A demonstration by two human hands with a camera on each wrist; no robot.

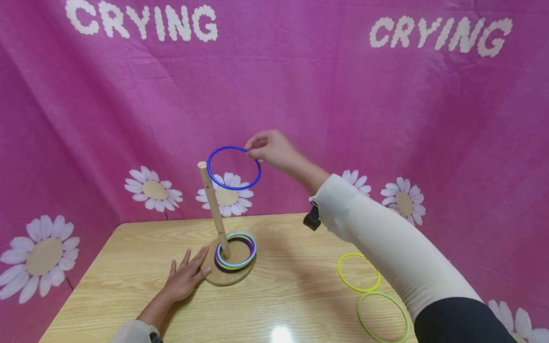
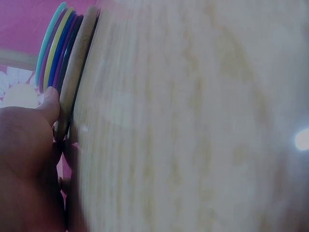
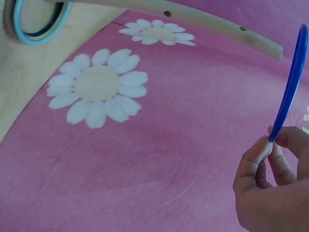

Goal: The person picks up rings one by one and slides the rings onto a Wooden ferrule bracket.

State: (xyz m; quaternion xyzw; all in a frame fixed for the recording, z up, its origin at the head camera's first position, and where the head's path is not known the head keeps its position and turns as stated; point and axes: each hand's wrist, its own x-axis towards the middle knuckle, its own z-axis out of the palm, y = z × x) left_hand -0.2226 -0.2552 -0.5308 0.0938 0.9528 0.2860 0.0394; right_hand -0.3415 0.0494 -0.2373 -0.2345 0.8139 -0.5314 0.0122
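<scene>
Mostly done by the look of it: ring stack (image 2: 58,48) round the peg (image 1: 212,205), right hand (image 1: 274,150) pinching the blue ring (image 3: 292,79) unthreaded at the tip's 3 o'clock, left hand (image 1: 184,281) straight-fingered at the base's (image 1: 210,269) 8 o'clock, yellow ring (image 1: 339,267) and green ring (image 1: 359,309) loose at 3–4

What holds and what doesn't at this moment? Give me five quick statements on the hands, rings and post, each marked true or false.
1. The right hand pinches the blue ring. True.
2. The light-blue ring is the topmost around the post. True.
3. The blue ring is already around the post. False: it is held up near the post's top end, not around it.
4. The left hand is at the edge of the base. True.
5. Two loose rings lie left of the base. False: a yellow ring and a green ring lie to its right on the table.
</scene>
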